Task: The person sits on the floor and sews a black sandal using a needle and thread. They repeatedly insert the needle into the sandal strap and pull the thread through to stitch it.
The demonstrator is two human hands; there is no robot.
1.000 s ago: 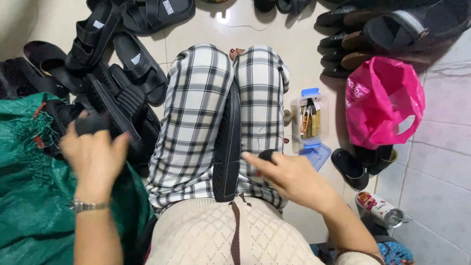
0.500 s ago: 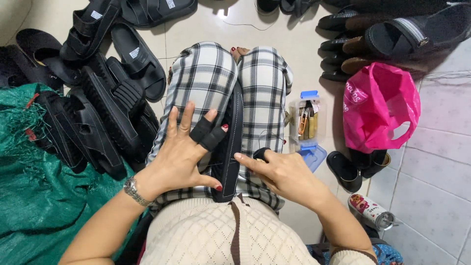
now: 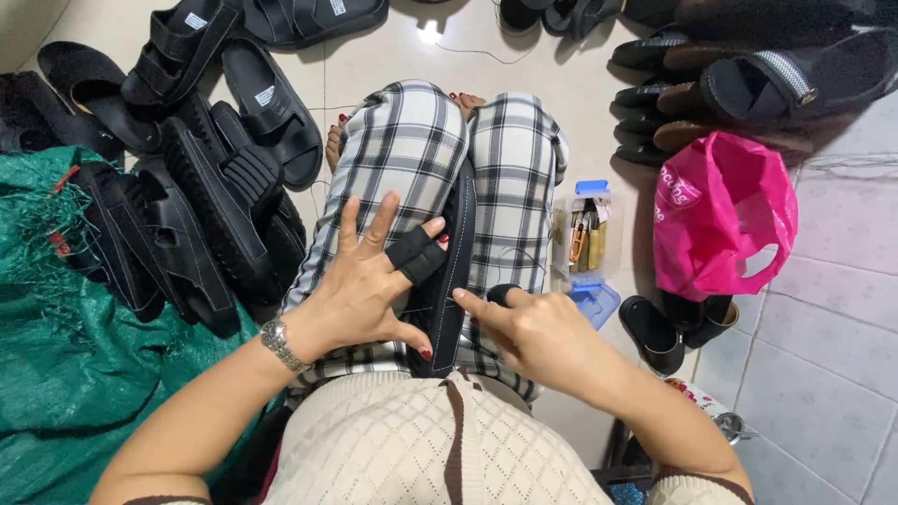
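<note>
Matt black rubbery sandal (image 3: pixel 447 281) with pale stitching on checked woven cloth trousers (image 3: pixel 412 150); knitted cream sweater (image 3: pixel 412 449); shiny metal watch (image 3: pixel 279 342); glossy pink plastic bag (image 3: pixel 720 220); smooth glazed tiles (image 3: pixel 823 309); coarse green woven sack (image 3: pixel 65 374).

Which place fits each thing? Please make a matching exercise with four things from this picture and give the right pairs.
Things:
1. pink plastic bag
2. green woven sack
3. black sandal sole
4. clear plastic box

Places:
A. on the lap, between the two hands
B. on the floor, just right of the checked trousers
C. far left, beside the sandal pile
D. right side, below a row of sandals

Pairs: 1-D, 2-C, 3-A, 4-B
</note>
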